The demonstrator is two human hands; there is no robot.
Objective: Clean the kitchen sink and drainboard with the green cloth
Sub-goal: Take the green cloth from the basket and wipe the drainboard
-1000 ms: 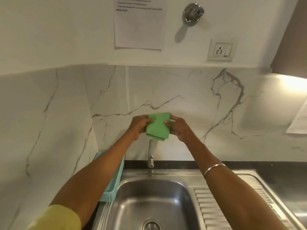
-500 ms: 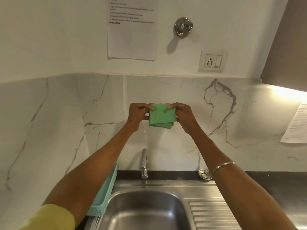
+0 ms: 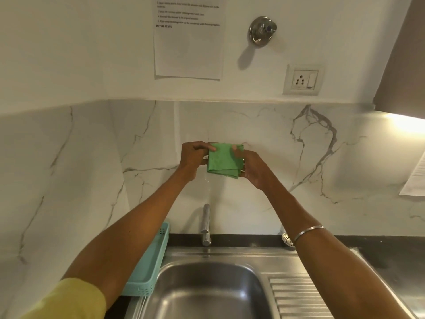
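So the person's got both arms stretched out over the sink (image 3: 207,293), holding the green cloth (image 3: 222,161) up in the air in front of the marble wall (image 3: 264,134). The cloth is folded into a rough square, a few layers thick, and it's well above the tap (image 3: 206,223), not touching anything but fingers. The left hand (image 3: 194,155) is closed on the cloth's left edge, thumb on the front near the top corner. The right hand (image 3: 249,168) is clamped on the right edge, thumb pressed across the front. A thin trickle of water (image 3: 208,187) runs off the bottom of the cloth toward the tap below.

There's a metal bangle (image 3: 308,232) on the right forearm and a yellow sleeve (image 3: 69,300) on the left arm. A light blue plastic basket (image 3: 149,261) sits just left of the sink, right up against the side wall. The ridged drainboard (image 3: 296,295) is on the sink's right side, partly hidden by the right arm. A small round strainer (image 3: 287,239) lies on the dark counter behind it, peeking out beside the arm.

Up on the wall: a printed sheet of paper (image 3: 188,42), a round metal fitting (image 3: 262,31), and a socket with a switch (image 3: 303,80).
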